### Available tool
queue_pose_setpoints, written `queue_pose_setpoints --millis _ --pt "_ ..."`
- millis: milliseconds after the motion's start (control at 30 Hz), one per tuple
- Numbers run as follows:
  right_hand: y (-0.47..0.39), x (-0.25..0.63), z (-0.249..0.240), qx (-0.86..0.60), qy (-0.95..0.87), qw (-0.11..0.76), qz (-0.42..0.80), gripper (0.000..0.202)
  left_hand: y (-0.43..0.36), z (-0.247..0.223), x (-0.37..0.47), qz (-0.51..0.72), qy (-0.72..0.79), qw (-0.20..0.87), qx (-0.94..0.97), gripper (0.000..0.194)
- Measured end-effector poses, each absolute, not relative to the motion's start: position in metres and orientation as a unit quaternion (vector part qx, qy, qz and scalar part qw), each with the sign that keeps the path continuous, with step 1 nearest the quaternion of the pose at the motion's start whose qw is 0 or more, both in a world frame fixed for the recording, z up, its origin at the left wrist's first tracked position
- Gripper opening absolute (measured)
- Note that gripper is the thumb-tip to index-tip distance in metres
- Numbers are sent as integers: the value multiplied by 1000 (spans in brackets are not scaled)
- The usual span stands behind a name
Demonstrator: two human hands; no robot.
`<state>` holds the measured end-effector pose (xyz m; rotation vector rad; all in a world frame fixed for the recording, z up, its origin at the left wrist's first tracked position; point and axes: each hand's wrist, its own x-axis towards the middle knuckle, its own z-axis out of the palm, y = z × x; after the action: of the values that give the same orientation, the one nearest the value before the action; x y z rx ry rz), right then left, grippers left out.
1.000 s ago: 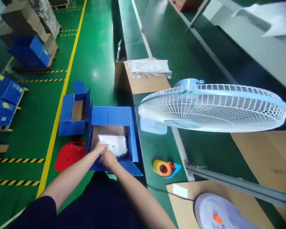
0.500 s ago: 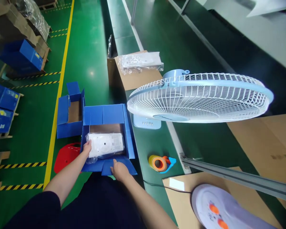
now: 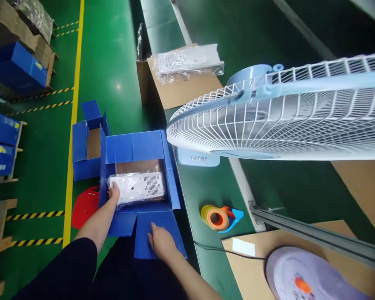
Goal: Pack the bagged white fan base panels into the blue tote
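An open blue carton (image 3: 137, 148) stands on the floor beside the green bench. Inside it lies a white plastic-wrapped part (image 3: 139, 187) with a vent grille. My left hand (image 3: 114, 192) grips the left end of that wrapped part. On the carton's near flap (image 3: 143, 237) my right hand (image 3: 161, 243) rests flat, fingers spread. A large white and light-blue fan (image 3: 284, 112) stands on the bench to the right, its grille overhanging the carton's right side.
A second, smaller open blue carton (image 3: 86, 146) and a red stool seat (image 3: 84, 206) sit left of the carton. A tape dispenser (image 3: 220, 216), a round white base (image 3: 303, 279) on cardboard, and another bagged part (image 3: 187, 60) lie on the bench. Stacked blue boxes (image 3: 3, 141) line the far left.
The wrapped part has been laid down flat in the carton. My right hand has let go of it and dropped to the near flap. The camera has moved closer to the fan.
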<state>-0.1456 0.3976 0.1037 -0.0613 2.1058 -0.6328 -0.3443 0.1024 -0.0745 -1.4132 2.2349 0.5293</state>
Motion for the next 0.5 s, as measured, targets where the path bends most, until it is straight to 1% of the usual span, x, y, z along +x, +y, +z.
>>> queue_pose_setpoints --millis 167,367,500 --pt "397 -132 97 2 841 468 -271 59 89 -98 -348 186 807 242 -506 84" --pt "390 -138 102 22 831 480 -282 62 83 -125 -359 159 810 270 -495 91" --pt "387 -144 103 47 820 484 -303 63 84 -138 -372 141 823 284 -471 85"
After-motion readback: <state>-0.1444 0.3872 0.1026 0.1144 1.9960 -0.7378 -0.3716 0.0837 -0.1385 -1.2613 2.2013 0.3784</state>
